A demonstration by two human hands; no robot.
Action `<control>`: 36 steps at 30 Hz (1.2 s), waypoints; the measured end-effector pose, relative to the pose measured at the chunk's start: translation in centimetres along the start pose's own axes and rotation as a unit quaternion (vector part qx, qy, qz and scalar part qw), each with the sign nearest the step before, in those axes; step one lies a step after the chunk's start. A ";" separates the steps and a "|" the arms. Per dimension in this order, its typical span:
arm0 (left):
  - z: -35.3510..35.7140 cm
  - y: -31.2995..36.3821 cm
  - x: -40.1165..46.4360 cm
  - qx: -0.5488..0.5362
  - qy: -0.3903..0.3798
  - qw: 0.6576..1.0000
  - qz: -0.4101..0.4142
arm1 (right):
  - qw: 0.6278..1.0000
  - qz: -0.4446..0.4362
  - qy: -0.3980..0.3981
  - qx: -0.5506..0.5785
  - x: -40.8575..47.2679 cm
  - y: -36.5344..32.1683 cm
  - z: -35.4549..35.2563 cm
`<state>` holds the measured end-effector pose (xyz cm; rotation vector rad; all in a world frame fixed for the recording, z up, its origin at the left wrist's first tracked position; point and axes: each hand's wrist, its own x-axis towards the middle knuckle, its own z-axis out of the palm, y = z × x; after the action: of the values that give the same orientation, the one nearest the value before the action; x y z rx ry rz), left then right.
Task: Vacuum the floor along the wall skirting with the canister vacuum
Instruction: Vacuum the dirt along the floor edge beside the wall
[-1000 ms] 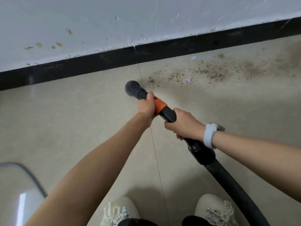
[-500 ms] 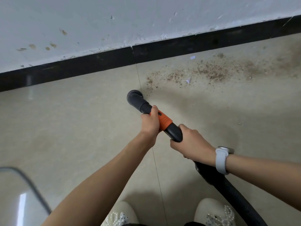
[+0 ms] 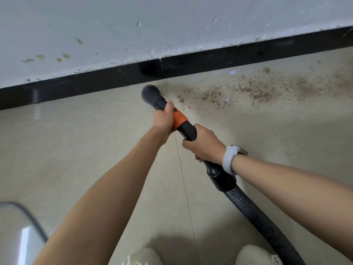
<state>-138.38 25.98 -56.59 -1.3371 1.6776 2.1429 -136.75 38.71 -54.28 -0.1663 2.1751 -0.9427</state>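
I look down on both of my bare arms reaching forward over a beige tiled floor (image 3: 76, 150). My left hand (image 3: 164, 120) is wrapped round the vacuum wand (image 3: 186, 129) at its orange collar (image 3: 179, 118), fingers curled tightly about it just behind the nozzle. My right hand (image 3: 205, 145) grips the black tube lower down, fingers closed under it and thumb along the side; a white watch (image 3: 230, 159) sits on that wrist. Behind the right hand the tube widens into a black cuff (image 3: 221, 177), and from there the ribbed black hose (image 3: 263, 224) runs down toward the lower right edge of the view.

The round black nozzle (image 3: 150, 92) points down at the floor just in front of the black skirting (image 3: 95, 86), near the vertical joint in that skirting; I cannot tell whether it touches the tile. To the right of the nozzle a scatter of brown debris (image 3: 248, 90) lies along the floor near the skirting, with two small scraps of white paper (image 3: 227, 100) among it. Above the skirting the white wall (image 3: 172, 22) shows brownish spots (image 3: 63, 56) and chipped paint along its lower edge.

At the bottom edge I see the toes of my two pale shoes (image 3: 256, 256), one each side of a tile joint. A grey curved object (image 3: 23, 226) occupies the lower left corner; I cannot tell what it is.
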 end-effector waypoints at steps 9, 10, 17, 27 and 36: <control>-5.2 0.4 1.8 -0.002 0.077 0.997 0.004 | 0.997 -0.018 -0.078 0.007 2.8 -2.7 3.1; -5.9 0.3 1.7 -0.005 0.081 0.997 0.005 | 0.996 -0.021 -0.085 0.000 2.9 -2.9 3.7; -9.0 -1.9 -1.0 -0.069 0.100 0.993 0.002 | 0.986 -0.049 -0.150 -0.053 1.5 -3.4 5.1; -11.6 -1.9 -2.0 -0.053 0.083 0.995 -0.005 | 0.985 -0.068 -0.116 -0.104 1.0 -3.9 7.0; -5.4 0.3 -1.1 -0.005 -0.049 0.998 -0.044 | 0.991 -0.009 0.025 -0.129 -0.3 -1.4 2.8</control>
<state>-134.80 21.83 -55.63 -1.2617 1.5430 2.1340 -134.83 36.18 -54.47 -0.2895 2.3404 -0.6775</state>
